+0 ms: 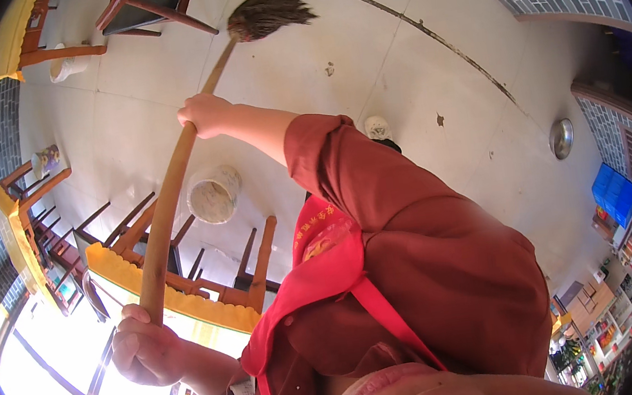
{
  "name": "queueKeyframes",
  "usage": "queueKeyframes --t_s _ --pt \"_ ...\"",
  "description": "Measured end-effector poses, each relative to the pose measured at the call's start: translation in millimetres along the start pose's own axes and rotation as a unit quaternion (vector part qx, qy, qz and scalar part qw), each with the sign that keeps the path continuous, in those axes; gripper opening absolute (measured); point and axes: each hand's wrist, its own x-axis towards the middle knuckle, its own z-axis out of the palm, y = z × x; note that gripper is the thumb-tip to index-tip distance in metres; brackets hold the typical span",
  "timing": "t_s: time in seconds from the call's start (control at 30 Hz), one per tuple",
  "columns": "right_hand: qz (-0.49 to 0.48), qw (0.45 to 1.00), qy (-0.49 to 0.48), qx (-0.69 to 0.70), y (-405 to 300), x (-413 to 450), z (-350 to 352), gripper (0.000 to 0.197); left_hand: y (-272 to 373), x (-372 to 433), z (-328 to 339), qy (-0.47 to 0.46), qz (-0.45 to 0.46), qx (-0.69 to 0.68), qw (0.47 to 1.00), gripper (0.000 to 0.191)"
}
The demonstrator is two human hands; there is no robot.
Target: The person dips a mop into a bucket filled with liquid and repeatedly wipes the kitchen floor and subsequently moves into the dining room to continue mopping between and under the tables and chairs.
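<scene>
Both my hands hold a mop by its long wooden handle (pixel 167 216). My left hand (pixel 145 349) is closed around the handle's upper end, close to my body. Farther down, my right hand (pixel 205 115) grips the handle with the arm stretched across my front. The dark, stringy mop head (pixel 270 13) rests on the pale tiled floor (pixel 299 63), its strands spread to one side. A whitish bucket (pixel 214 196) stands on the floor beside the handle. One white-toed shoe (pixel 377 128) of mine shows under the right sleeve. My red apron (pixel 323 256) bears writing.
Tables with yellow cloths (pixel 186 296) and dark chairs (pixel 151 10) stand along the left. A small bin (pixel 67 63) and a flowered bucket (pixel 46 162) are near table legs. A dark crack (pixel 419 25) crosses the floor. To the right are a metal bowl (pixel 561 139) and blue crates (pixel 614 193).
</scene>
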Motion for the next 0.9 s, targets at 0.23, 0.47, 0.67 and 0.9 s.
queueKeyframes --t_s 0.23,0.47,0.67,0.9 --pt "-0.003 0.999 0.002 0.037 -18.4 -11.7 -5.1 0.009 38.7 27.0 3.0 0.143 0.198 -0.005 0.97 0.026" --pt "0.043 0.998 0.035 -0.007 -2.7 -94.4 -62.9 0.015 88.9 46.7 4.7 0.147 0.041 -0.144 0.978 0.014" --pt "0.105 0.988 0.111 0.013 30.7 -212.0 -112.6 0.013 160.9 41.4 42.9 0.025 0.034 -0.323 0.945 0.019" --pt "0.321 0.946 0.037 0.003 133.0 -416.0 -115.4 0.027 190.9 -37.6 190.5 -0.277 -0.142 -0.349 0.884 0.013"
